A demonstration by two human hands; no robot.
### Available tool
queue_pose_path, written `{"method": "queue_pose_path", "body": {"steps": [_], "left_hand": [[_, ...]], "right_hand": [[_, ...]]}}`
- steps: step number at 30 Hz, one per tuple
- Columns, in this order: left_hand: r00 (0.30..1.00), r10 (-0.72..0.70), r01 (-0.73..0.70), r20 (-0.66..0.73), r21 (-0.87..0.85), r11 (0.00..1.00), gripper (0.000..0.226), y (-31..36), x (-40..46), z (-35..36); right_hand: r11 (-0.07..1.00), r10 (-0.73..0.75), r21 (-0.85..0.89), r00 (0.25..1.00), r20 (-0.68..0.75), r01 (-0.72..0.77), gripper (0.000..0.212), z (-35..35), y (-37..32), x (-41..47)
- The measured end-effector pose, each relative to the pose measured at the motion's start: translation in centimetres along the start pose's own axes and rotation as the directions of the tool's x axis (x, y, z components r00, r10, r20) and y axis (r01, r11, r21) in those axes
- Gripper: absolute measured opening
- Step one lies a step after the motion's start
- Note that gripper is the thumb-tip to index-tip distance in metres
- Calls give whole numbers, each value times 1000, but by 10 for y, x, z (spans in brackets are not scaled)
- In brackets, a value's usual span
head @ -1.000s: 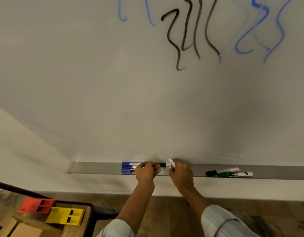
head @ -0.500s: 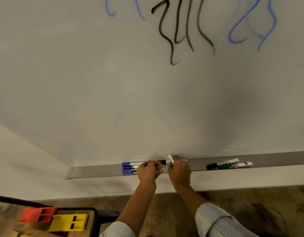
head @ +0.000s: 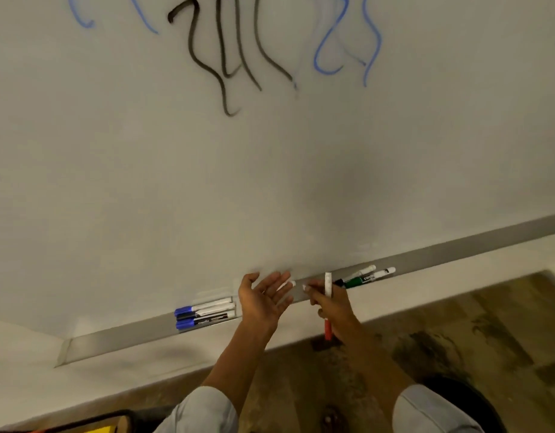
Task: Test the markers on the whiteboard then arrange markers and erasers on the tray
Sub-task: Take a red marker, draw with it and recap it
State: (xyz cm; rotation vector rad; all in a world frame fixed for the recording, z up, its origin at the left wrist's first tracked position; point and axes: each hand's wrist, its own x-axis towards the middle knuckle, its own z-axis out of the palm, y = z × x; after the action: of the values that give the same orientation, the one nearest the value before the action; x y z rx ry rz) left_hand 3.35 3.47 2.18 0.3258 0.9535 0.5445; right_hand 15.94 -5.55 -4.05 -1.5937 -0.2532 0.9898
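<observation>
The right hand (head: 331, 307) pinches a red marker (head: 328, 303), standing it up and down above the tray (head: 120, 335). The left hand (head: 263, 300) is spread wide, holding nothing, just beside it.

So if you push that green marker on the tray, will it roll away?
Probably a little. The green marker looks round and smooth, so a nudge could set it rolling. The black marker lies close beside it and the tray sits against the whiteboard, so it likely stops soon. It seems stiff and light.
</observation>
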Motion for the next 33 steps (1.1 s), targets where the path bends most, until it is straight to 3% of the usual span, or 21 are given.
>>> {"method": "queue_pose_path", "body": {"steps": [5,9,11,15,19,26,30,33], "left_hand": [[997,-72,64,39,165,984,31,-41,7,44],[989,-127,100,79,282,954,28,-76,14,82],[979,-172,127,106,335,934,26,-94,18,101],[957,-264,185,123,444,877,25,-134,22,131],[938,-321,213,135,507,835,21,-170,23,149],[921,-369,249,121,545,801,19,-200,27,171],[917,-379,249,126,561,789,18,-204,26,180],[913,-382,231,140,595,770,12,-202,22,185]], "right_hand": [[912,168,387,985,-40,-140,16,-60,3,-12],[857,263,492,951,-165,-152,12,-125,22,-28],[867,334,473,887,-320,-156,3,-167,40,-36],[851,504,452,660,-557,-268,29,-267,88,-65],[810,586,456,493,-643,-368,30,-341,129,-93],[732,676,535,357,-645,-422,39,-392,144,-102],[735,678,595,364,-638,-326,33,-393,132,-102],[695,656,710,506,-561,-113,30,-381,114,-91]]}}
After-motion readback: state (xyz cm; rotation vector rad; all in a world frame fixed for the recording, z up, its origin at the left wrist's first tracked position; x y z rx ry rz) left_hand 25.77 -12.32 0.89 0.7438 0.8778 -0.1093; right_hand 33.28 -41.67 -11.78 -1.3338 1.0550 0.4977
